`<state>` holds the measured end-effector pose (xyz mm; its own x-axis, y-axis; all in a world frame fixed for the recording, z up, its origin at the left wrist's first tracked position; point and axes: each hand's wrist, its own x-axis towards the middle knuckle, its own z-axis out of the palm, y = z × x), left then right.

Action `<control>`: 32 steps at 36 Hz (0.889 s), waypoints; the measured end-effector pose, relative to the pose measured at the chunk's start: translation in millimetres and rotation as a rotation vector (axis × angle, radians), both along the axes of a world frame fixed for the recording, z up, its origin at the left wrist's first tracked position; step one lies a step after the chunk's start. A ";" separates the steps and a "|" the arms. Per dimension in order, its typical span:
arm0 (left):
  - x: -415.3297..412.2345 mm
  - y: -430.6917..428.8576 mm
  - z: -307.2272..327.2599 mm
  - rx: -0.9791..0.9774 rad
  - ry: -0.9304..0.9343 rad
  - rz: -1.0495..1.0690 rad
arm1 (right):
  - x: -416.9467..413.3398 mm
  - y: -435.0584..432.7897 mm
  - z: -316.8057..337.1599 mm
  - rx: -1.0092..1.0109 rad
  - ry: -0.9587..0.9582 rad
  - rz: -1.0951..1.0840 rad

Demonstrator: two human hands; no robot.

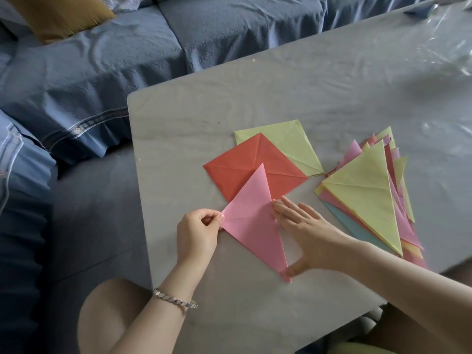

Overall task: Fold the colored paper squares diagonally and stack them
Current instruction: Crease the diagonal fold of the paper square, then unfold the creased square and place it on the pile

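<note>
Mid-fold, by the look of it: pressing flat the pink triangle [251, 221] near the front edge of the table [281, 85]. Pinching its left corner between curled fingers and thumb of the left hand [198, 236]. Flattening its right-hand edge under the right hand [306, 231], fingers straight and spread, thumb down near the bottom tip.

Judged next: sharpening the crease, then lifting and laying the piece squarely on the stack of folded triangles [365, 192] just to the right, corners matched against sliding.

Beyond, waiting unfolded: a red square [237, 172], partly under the pink tip, overlapping a yellow-green square [288, 139].

No box or tray in view; all lying bare on the table.
</note>
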<state>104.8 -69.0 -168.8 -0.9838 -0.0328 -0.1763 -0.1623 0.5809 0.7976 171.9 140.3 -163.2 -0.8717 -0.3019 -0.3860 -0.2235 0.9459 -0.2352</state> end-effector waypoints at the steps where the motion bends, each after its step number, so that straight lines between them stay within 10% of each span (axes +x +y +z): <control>1: 0.2 -0.1 -0.2 -0.004 0.000 -0.001 | 2.0 -0.8 1.1 0.004 -0.008 0.006; 9: 1.4 1.9 3.6 0.156 -0.048 0.087 | 8.7 0.9 -1.5 -0.209 -0.010 -0.030; 15: -0.2 23.3 19.8 0.485 -0.076 0.117 | 4.8 -9.3 15.0 -0.957 0.073 -0.566; 20: -7.6 41.2 26.8 0.298 0.049 -0.056 | 5.0 10.8 26.8 -1.133 0.312 -0.921; 24: -17.1 45.9 25.6 -0.019 0.030 -0.043 | 16.2 55.9 30.0 -0.908 0.518 -1.015; 32: -25.0 46.3 23.2 0.075 -0.133 0.164 | 29.8 81.3 17.1 -0.118 0.473 -0.939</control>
<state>79.9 -22.7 -145.5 -0.9342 -0.1722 -0.3124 -0.3565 0.4779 0.8028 201.7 221.6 -146.1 -0.8287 0.5580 0.0422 0.4930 0.7637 -0.4168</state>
